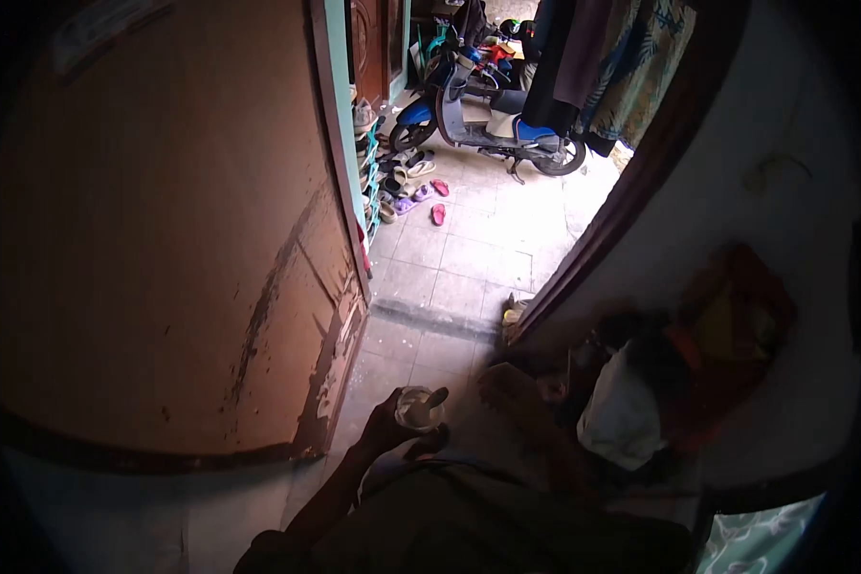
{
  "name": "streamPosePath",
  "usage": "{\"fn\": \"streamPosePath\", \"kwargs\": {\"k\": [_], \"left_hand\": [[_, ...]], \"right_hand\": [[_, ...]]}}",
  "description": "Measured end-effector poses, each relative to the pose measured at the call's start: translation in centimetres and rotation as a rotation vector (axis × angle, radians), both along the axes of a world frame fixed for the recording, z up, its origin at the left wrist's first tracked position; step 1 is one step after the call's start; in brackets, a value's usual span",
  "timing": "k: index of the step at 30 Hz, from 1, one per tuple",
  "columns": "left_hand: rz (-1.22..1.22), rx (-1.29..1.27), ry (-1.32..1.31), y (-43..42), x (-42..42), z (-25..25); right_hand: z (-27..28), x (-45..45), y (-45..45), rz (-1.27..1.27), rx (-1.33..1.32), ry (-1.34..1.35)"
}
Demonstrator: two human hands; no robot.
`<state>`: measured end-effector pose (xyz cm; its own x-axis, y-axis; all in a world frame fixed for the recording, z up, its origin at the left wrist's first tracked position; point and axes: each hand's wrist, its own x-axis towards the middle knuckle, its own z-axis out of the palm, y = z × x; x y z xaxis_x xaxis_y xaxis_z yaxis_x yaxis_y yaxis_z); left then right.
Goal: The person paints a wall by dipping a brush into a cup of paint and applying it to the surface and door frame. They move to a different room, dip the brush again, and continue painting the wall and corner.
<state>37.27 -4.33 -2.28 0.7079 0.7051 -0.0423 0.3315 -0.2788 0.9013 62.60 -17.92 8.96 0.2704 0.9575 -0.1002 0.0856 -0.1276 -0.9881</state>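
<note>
A small round container (417,409) with pale contents is held at the lower middle, in front of my body. My left hand (385,423) wraps round its left side. The dark end of something, perhaps a handle, sticks up over the container's right rim. My right hand (509,390) is to the right of the container, apart from it, in deep shadow; its fingers are too dark to make out. Nothing can be seen clearly in it.
A worn brown door (182,230) stands at the left. Beyond the doorway are a blue scooter (497,124), shoes and red sandals (438,214) on the tiled floor, and hanging clothes (631,77). A white bag (622,411) and dark items lie at the right.
</note>
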Motion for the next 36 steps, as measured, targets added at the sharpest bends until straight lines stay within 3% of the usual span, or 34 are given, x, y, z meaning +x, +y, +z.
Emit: {"fn": "streamPosePath", "kwargs": {"k": [2,4,7,9,14,16,17,21,26,29,33,36], "left_hand": [[-0.075,0.137,-0.082,3.9,4.3,-1.1],[-0.06,0.072,-0.033,6.7,8.4,1.5],[-0.168,0.116,-0.232,11.2,14.1,1.0],[-0.189,0.106,-0.238,13.6,17.5,0.4],[-0.344,0.112,-0.326,18.7,25.4,-2.9],[-0.459,-0.005,-0.352,20.9,27.8,-3.9],[-0.471,-0.056,-0.299,22.0,28.9,-4.6],[-0.607,-0.082,-0.248,28.7,32.8,-4.5],[-0.717,-0.016,-0.211,37.0,37.3,-4.4],[-0.774,0.048,-0.186,41.0,39.2,-2.0],[-0.815,0.015,-0.148,43.5,41.4,-2.5],[-0.807,0.016,-0.157,43.8,41.9,-2.9]], "right_hand": [[-0.5,3.7,3.2,-0.046,0.044,-0.103],[-1.3,6.3,4.8,-0.096,0.078,-0.2],[-1.4,9.3,6.7,-0.24,0.091,-0.367],[-0.5,9.9,7.1,-0.321,-0.029,-0.145],[-3.1,12.2,10.0,-0.483,-0.132,-0.237],[-4.2,13.1,11.7,-0.542,-0.131,-0.279],[-4.8,13.6,12.6,-0.6,-0.163,-0.136],[-6.9,16.2,17.7,-0.785,-0.181,0.132],[-8.0,17.2,23.0,-0.913,-0.203,0.093],[-9.8,16.6,24.7,-0.977,-0.199,0.214],[-14.0,17.0,26.2,-0.996,-0.091,0.288],[-13.7,16.5,27.5,-1.006,-0.068,0.28]]}}
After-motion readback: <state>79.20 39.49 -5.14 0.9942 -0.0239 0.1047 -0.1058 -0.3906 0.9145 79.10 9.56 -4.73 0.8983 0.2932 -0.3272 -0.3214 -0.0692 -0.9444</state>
